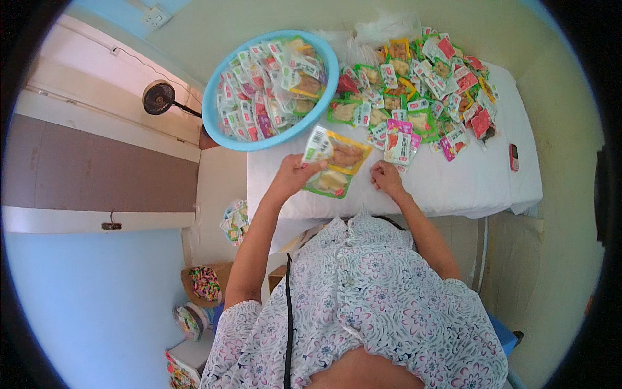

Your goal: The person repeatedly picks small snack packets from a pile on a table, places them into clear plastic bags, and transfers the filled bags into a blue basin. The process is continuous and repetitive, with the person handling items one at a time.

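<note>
My left hand (297, 176) holds two plastic food packets by their edge above the front of the cloth-covered table: a yellow-edged packet (347, 154) on top and a green-edged packet (331, 181) below it. My right hand (385, 176) rests on the white cloth with its fingers curled in, and I see nothing in it. Just beyond it lies a white and pink packet (398, 142), at the near edge of a large heap of mixed packets (423, 87). A light blue plastic basin (333, 73) full of packets stands at the back left.
On the white tablecloth (466, 185), a small red phone (513, 157) lies at the right. Clear plastic bags (388, 29) sit behind the heap. A black fan (159, 97) stands left of the basin. Lower left are a small tub of packets (235, 222) and a cardboard box (224, 272).
</note>
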{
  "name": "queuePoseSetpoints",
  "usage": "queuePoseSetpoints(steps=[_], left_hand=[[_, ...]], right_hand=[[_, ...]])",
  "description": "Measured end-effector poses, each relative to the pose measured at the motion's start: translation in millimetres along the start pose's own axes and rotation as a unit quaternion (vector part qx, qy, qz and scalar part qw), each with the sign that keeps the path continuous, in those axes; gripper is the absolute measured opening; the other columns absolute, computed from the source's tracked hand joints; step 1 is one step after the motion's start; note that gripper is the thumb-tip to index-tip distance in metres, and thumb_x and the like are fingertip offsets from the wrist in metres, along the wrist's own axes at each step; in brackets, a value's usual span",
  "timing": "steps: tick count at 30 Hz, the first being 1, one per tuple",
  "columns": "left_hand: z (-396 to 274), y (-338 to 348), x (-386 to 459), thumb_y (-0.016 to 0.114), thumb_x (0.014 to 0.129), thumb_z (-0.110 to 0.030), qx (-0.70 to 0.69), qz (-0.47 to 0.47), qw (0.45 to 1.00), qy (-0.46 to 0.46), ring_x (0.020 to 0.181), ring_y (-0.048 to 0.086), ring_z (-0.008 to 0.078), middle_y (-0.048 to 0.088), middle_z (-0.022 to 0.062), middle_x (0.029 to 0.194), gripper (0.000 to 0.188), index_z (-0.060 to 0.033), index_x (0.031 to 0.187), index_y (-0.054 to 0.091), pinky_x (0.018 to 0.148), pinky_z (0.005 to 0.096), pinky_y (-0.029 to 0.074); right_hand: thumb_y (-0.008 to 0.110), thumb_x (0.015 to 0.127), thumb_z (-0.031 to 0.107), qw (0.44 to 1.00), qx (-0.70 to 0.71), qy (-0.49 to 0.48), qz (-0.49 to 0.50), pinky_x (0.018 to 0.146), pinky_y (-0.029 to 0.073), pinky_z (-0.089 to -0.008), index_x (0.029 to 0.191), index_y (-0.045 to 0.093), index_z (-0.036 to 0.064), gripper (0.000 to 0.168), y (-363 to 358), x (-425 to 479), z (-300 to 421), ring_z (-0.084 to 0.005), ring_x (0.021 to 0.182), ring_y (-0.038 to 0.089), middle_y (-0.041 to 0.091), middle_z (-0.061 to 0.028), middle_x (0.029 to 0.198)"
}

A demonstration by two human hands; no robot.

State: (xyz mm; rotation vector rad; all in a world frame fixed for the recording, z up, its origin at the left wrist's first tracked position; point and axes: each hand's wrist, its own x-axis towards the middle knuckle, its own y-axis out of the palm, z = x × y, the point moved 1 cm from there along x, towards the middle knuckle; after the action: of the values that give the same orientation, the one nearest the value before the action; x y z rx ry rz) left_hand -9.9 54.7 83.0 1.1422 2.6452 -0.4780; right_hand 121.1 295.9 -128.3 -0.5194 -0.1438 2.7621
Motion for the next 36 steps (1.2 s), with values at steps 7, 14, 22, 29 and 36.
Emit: queuePoseSetpoints(steps=[7, 14, 22, 29, 36], left_hand=[[-68, -74, 11, 0.075, 0.086, -0.022, -0.048, -0.177, 0.981, 0.056, 0.076, 0.065, 0.0089, 0.072, 0.0030, 0.091, 0.026, -0.0015, 0.102, 0.072, 0.067, 0.0258, 0.051], [-95, -145, 54, 0.072, 0.085, -0.029, 0.395, -0.132, 0.901, 0.124, 0.070, 0.066, 0.0306, 0.068, 0.0204, 0.081, 0.038, 0.0069, 0.097, 0.067, 0.066, 0.0405, 0.050], [-72, -110, 74, 0.073, 0.083, -0.033, 0.454, -0.080, 0.884, 0.081, 0.075, 0.065, 0.0348, 0.065, 0.0218, 0.077, 0.039, 0.0041, 0.094, 0.068, 0.068, 0.0442, 0.048], [-26, -140, 107, 0.072, 0.083, -0.031, 0.379, -0.059, 0.919, 0.090, 0.066, 0.062, 0.0295, 0.064, 0.0205, 0.073, 0.039, 0.0048, 0.098, 0.068, 0.064, 0.0425, 0.046], [-41, -127, 88, 0.071, 0.083, -0.032, 0.428, -0.116, 0.887, 0.133, 0.082, 0.065, 0.0381, 0.068, 0.0221, 0.087, 0.044, -0.0003, 0.114, 0.066, 0.073, 0.0457, 0.048]], right_hand=[[0.060, 0.090, 0.009, 1.000, 0.007, 0.005, 0.026, 0.048, 0.050, -0.0272, 0.094, 0.060, -0.001, 0.010, -3, -5, 7, -0.0125, 0.059, 0.060, 0.063, -0.0079, 0.073], [0.061, 0.092, 0.011, 0.998, 0.035, 0.004, 0.044, 0.047, 0.049, -0.0252, 0.095, 0.060, 0.000, 0.011, -4, -13, 20, -0.0111, 0.056, 0.058, 0.063, -0.0074, 0.074], [0.060, 0.093, 0.010, 0.995, 0.077, -0.004, 0.059, 0.046, 0.047, -0.0255, 0.094, 0.059, 0.001, 0.010, -7, -20, 20, -0.0103, 0.051, 0.056, 0.062, -0.0069, 0.070], [0.060, 0.094, 0.011, 0.996, 0.068, -0.009, 0.056, 0.046, 0.047, -0.0247, 0.095, 0.059, 0.001, 0.010, -5, -15, 19, -0.0092, 0.053, 0.057, 0.062, -0.0059, 0.071], [0.058, 0.092, 0.010, 0.997, 0.063, -0.050, 0.023, 0.045, 0.049, -0.0284, 0.094, 0.059, 0.002, 0.009, 3, -18, 12, -0.0125, 0.051, 0.058, 0.062, -0.0074, 0.069]])
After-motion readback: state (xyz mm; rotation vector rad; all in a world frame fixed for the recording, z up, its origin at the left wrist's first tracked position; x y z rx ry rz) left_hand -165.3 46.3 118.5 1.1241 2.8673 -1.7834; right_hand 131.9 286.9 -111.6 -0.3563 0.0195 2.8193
